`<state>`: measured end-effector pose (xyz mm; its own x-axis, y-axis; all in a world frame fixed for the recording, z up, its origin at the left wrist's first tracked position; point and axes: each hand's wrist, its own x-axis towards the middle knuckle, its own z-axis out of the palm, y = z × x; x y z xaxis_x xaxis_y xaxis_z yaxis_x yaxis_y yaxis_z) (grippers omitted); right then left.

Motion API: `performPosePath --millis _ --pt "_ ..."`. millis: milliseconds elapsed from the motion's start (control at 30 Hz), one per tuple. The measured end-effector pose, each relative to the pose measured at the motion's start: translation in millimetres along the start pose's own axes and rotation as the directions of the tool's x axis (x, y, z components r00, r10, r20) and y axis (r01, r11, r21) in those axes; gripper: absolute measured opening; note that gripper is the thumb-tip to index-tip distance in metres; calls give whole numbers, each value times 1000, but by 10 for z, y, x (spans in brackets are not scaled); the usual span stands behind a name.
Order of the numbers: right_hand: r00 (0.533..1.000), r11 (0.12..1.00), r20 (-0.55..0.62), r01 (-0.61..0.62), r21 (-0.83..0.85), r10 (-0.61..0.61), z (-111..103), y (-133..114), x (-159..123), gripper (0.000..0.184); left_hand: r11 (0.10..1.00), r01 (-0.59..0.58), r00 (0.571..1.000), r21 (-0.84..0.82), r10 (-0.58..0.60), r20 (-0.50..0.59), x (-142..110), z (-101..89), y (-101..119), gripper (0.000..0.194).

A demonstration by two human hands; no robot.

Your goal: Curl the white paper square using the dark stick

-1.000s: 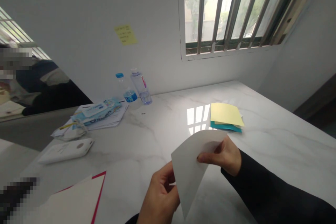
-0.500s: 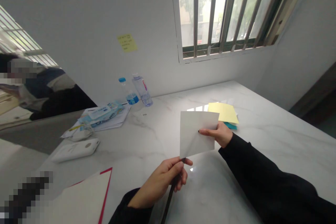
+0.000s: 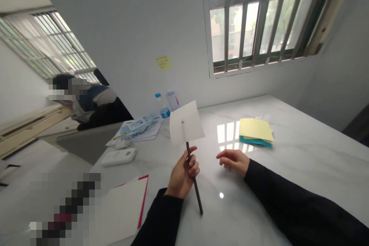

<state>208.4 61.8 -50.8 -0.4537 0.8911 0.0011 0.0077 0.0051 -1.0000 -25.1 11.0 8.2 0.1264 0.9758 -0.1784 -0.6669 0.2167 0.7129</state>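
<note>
gripping a dark stick (image 3: pixel 197 196) that tilts slightly, the left hand (image 3: pixel 183 173) is closed firmly around its middle, with a white paper square (image 3: pixel 186 122) fixed at the stick's upper end. the right hand (image 3: pixel 233 161) is apart from it and empty, fingers loosely curled over the counter (image 3: pixel 311 153). at 1 o'clock from the right hand lies a yellow and teal paper stack (image 3: pixel 255 130); at 11 o'clock from the left hand stand two bottles (image 3: pixel 165 108); at 8 o'clock lies a red-edged card (image 3: pixel 121 211).

a white paper square (image 3: pixel 186 123) fixed on a tilted dark stick (image 3: pixel 196 188)
</note>
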Motion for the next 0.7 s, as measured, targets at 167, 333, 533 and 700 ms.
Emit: performPosePath --millis 167,333,533,700 --pt "978 983 204 77 -168 -42 367 23 -177 39 997 -42 999 -59 43 7 -21 11 -20 21" --pt "955 935 293 144 -324 -45 610 -88 -340 38 993 -57 997 -108 61 40 -34 34 -47 16" --pt "976 843 216 140 -519 -29 783 -135 -430 19 994 -61 995 -91 68 79 -84 95 -78 22" --pt "998 935 56 52 -351 -34 729 -113 -325 17 934 -172 974 313 209 -88 -96 140 -103 43"
